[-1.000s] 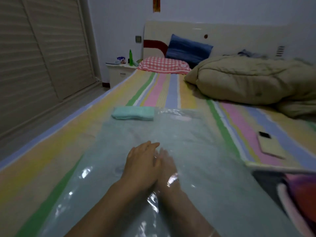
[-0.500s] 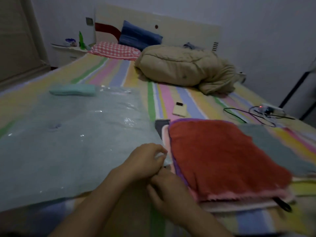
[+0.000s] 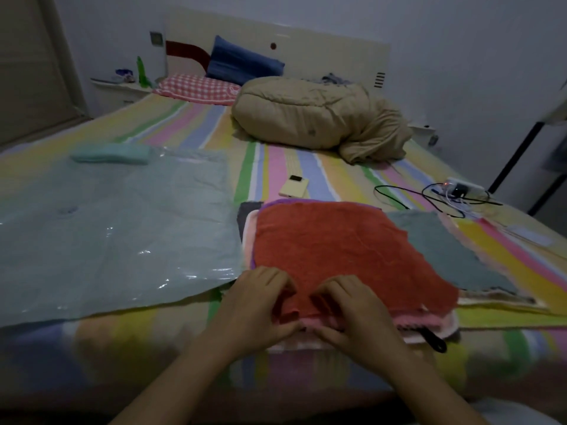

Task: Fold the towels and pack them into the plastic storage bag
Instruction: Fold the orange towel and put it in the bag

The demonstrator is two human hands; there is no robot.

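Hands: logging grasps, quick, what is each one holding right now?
Left hand: pinches near edge of the red towel.
Right hand: pinches the same edge.

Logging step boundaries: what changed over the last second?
Both hands left the clear plastic storage bag and moved right; the left hand and right hand now pinch the near edge of the top red terry towel. The bag and the folded mint-green towel stayed put.
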